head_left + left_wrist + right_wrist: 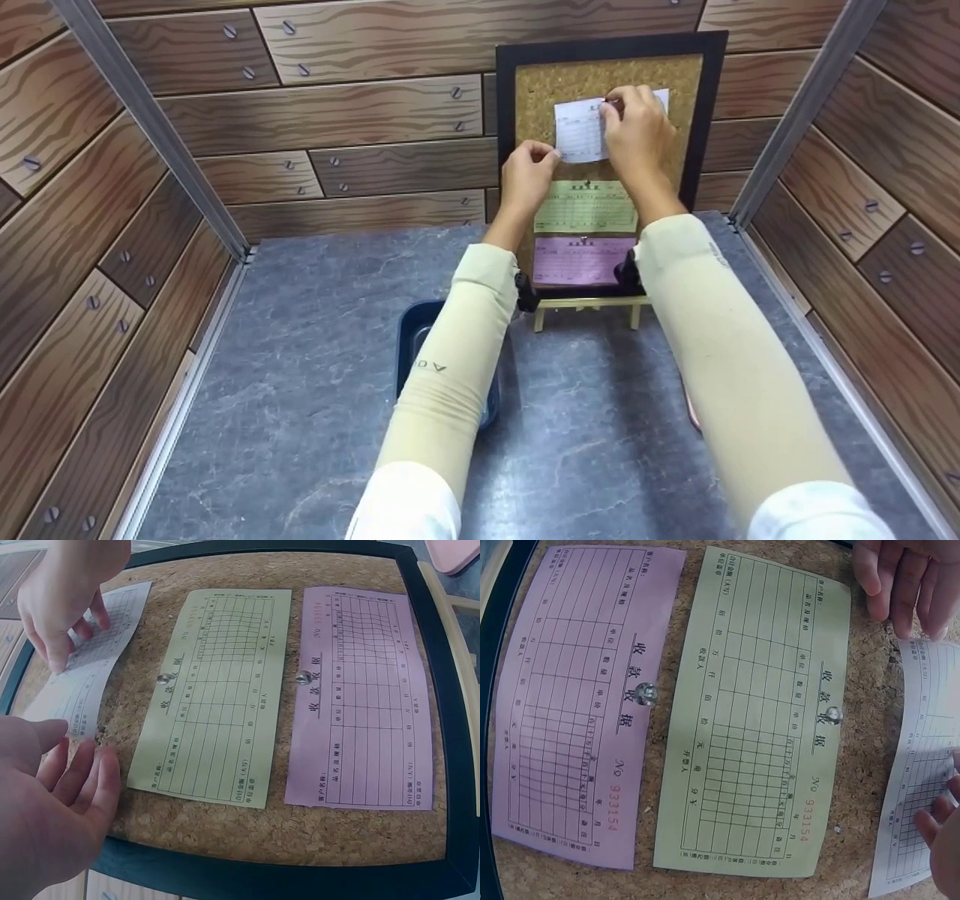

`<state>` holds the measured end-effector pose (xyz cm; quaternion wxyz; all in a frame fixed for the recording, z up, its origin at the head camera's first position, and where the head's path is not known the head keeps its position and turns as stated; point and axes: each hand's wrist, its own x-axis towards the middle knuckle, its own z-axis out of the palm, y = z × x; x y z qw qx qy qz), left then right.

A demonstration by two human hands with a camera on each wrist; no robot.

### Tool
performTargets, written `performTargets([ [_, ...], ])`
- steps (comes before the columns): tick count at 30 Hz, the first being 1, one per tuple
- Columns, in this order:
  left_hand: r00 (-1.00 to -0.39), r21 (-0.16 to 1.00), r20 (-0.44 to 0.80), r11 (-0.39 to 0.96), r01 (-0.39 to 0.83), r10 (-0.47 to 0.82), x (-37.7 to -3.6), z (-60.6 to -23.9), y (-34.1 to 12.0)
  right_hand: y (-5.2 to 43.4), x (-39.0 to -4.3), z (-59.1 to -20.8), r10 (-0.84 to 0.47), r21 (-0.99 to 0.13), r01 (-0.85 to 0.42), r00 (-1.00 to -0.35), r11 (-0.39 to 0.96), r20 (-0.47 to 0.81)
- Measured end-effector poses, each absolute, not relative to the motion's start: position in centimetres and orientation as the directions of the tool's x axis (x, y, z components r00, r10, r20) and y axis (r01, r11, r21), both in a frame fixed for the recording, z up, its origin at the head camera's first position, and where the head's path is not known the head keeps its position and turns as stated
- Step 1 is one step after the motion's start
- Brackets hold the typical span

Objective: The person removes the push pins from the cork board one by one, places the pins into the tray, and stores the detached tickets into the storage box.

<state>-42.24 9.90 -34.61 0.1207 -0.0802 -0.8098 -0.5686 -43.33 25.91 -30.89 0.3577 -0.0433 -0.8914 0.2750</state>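
A white receipt slip (pixel 576 136) lies against the upper part of a black-framed corkboard (pixel 535 81). My left hand (pixel 527 180) pinches its lower left corner between thumb and fingers. Up at the slip's top edge, my right hand (pixel 642 136) brings thumb and curled fingertips together on the paper; whatever else sits between those tips is hidden. The right hand also covers much of the slip's right half. Below hang a green receipt (pixel 587 208) and a purple receipt (pixel 585 262), each fixed at its top middle by a clear pushpin (pixel 833 715).
A small gold easel (pixel 592 302) props up the board. Under my left forearm stands a dark blue tray (pixel 407 319), partly covered. The edge of a pink object (pixel 688 405) shows beside my right forearm. Wood-patterned walls (pixel 405 112) enclose the grey marbled tabletop (pixel 300 352).
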Motion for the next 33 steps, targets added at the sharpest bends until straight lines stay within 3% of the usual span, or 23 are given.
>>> performTargets([
  [33, -0.955, 0.884, 0.298, 0.379, 0.274, -0.003, -42.76, -33.74, 10.2, 25.74, -43.87, -30.84, 0.274, -0.51, -0.12, -0.727, 0.852, 0.629],
])
